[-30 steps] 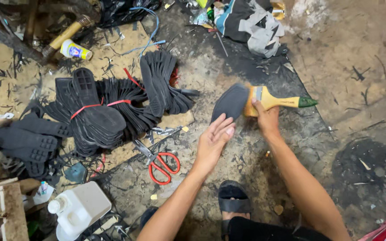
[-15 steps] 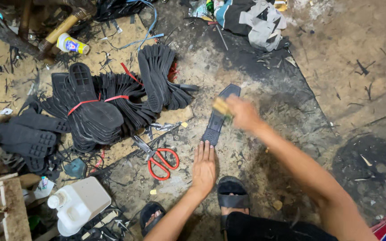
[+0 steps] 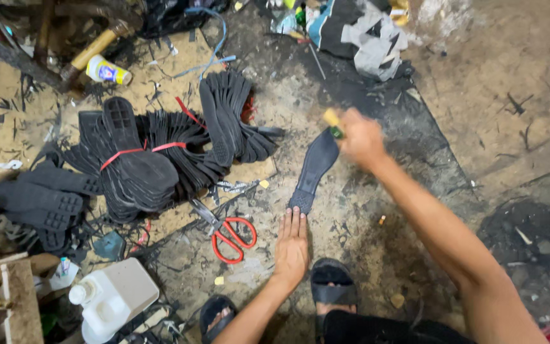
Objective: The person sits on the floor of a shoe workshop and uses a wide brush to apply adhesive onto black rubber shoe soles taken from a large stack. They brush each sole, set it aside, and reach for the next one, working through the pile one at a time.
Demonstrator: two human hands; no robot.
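Note:
A single black rubber shoe sole (image 3: pixel 313 171) lies flat on the dirty floor in front of me. My left hand (image 3: pixel 292 247) rests palm down just below its near end, fingertips touching the heel edge. My right hand (image 3: pixel 359 137) is blurred with motion at the sole's far end and grips a brush with a yellow wooden handle (image 3: pixel 332 119); the bristles are hidden. To the left lie bundles of black soles (image 3: pixel 154 159) tied with red bands.
Red-handled scissors (image 3: pixel 230 234) lie left of my left hand. A white plastic jug (image 3: pixel 112 298) stands at lower left beside wooden pieces. A yellow can (image 3: pixel 108 70) and crumpled cloth (image 3: pixel 364 38) sit at the far side. My sandalled feet (image 3: pixel 332 283) are below.
My right hand swept the brush from the right across the sole and sits over its far end. My left hand slid back from the sole's middle to its near end.

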